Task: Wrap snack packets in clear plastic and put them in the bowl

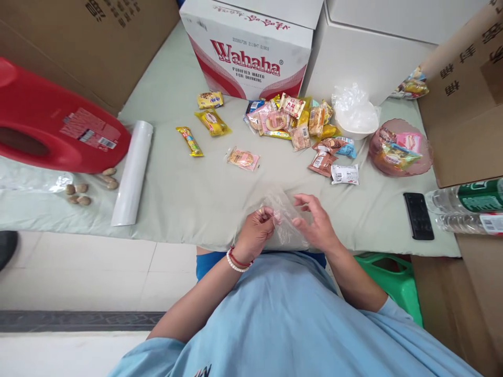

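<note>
My left hand (256, 230) and my right hand (315, 222) both pinch a clear plastic bag (283, 217) at the near edge of the table (188, 193), which has a pale green cloth over it. My left hand's fingers are closed on the bag's left edge. With thumb and fingers my right hand grips the bag's right side. Beyond the bag lies a heap of small wrapped snacks (293, 118), with single packets (243, 158) spread out to its left.
A white roll (132, 173) and several nuts (78, 193) lie at left, beside a red container (51, 125). A Wahaha box (249, 50) stands at the back. At right are a white bowl (356, 123), a pink bowl of snacks (398, 149), a black remote (418, 215) and water bottles (467, 201).
</note>
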`<action>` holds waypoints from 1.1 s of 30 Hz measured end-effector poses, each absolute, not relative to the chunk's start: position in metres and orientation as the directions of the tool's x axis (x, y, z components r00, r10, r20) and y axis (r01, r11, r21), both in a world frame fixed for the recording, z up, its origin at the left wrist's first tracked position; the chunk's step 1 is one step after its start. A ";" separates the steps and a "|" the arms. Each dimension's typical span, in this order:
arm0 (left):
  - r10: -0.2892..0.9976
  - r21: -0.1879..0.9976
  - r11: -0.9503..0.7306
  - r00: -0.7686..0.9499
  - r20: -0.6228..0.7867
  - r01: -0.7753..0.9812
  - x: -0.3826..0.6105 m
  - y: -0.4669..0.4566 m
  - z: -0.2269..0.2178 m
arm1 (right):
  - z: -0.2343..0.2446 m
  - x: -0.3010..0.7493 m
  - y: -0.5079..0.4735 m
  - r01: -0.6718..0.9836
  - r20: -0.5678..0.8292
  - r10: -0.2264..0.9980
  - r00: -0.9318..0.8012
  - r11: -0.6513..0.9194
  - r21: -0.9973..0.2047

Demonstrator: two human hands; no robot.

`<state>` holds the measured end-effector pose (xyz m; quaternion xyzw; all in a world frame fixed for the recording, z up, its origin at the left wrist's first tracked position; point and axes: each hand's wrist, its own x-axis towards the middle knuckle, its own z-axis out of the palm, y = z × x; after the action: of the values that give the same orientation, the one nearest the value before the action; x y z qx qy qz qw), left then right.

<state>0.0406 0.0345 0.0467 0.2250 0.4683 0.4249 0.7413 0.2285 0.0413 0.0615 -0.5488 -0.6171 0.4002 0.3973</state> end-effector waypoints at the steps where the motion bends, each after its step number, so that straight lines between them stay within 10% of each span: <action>1: 0.855 0.757 0.516 0.184 -0.485 -0.401 0.042 0.034 0.047 | 0.063 0.224 0.041 0.346 0.015 0.991 -0.134 0.061 -0.936; 9: 0.865 0.826 0.470 -0.025 -0.501 -0.311 0.000 0.043 0.044 | 0.043 0.256 0.059 0.013 -0.205 0.972 0.113 -0.207 -0.978; 13: 0.841 0.859 0.481 -0.184 -0.508 -0.174 -0.028 0.052 0.031 | 0.034 0.295 0.062 0.197 -0.264 0.958 0.113 -0.282 -0.939; 19: 0.929 0.930 0.325 -0.239 -0.282 0.169 -0.034 0.059 0.026 | 0.058 0.289 0.071 0.709 0.203 0.979 -0.018 0.156 -0.688; 25: 0.966 0.940 0.252 -0.120 -0.229 0.230 -0.025 0.058 0.031 | 0.054 0.223 0.136 0.555 0.099 0.809 -0.579 0.480 -0.679; 29: 0.956 0.963 0.243 -0.198 -0.217 0.117 -0.027 0.063 0.031 | 0.046 0.198 0.184 0.492 -0.050 0.653 -0.755 0.515 -0.702; 33: 0.858 0.936 0.254 -0.390 -0.333 -0.242 -0.030 0.070 0.040 | 0.082 0.195 0.182 0.525 0.231 0.674 -0.702 0.708 -0.473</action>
<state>-0.0303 0.0704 0.0399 0.2486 0.6194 0.5580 0.4931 0.1948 0.1822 0.0819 -0.3320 -0.9028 0.1893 0.1974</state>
